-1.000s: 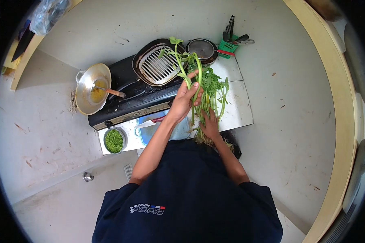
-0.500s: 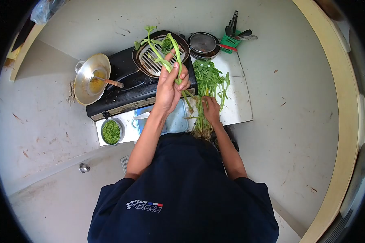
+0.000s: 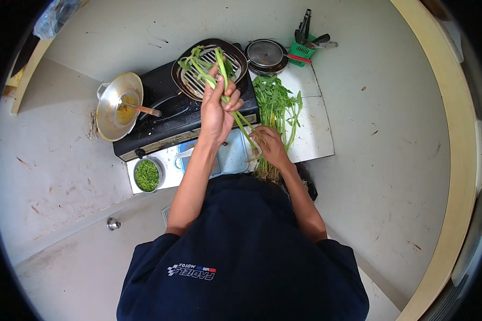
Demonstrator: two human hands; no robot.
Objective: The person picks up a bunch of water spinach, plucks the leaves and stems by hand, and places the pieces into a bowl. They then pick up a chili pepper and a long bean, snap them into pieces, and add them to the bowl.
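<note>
My left hand (image 3: 219, 107) is closed around green leafy stems (image 3: 240, 122), raised in front of the stove. The leafy ends stick up over the grill pan (image 3: 190, 80), and the lower ends slope down to the right. At those lower ends is my right hand (image 3: 270, 145), its fingers bent around the stem ends and roots. Behind and beside it, a larger bunch of leafy greens (image 3: 276, 99) lies on the white counter, roots toward my body. Below the stems sits a light blue tray (image 3: 233, 155), with a knife (image 3: 185, 153) partly hidden by my left forearm.
The black stove (image 3: 163, 120) carries a wok (image 3: 107, 115) with a wooden-handled utensil (image 3: 144, 109). A bowl of chopped greens (image 3: 147, 175) stands at the front left. At the back right are a round strainer (image 3: 265, 53) and a green utensil basket (image 3: 301, 51).
My right hand has moved left from the large bunch to the lower ends of the held stems. My left hand has shifted slightly left and down with the stems.
</note>
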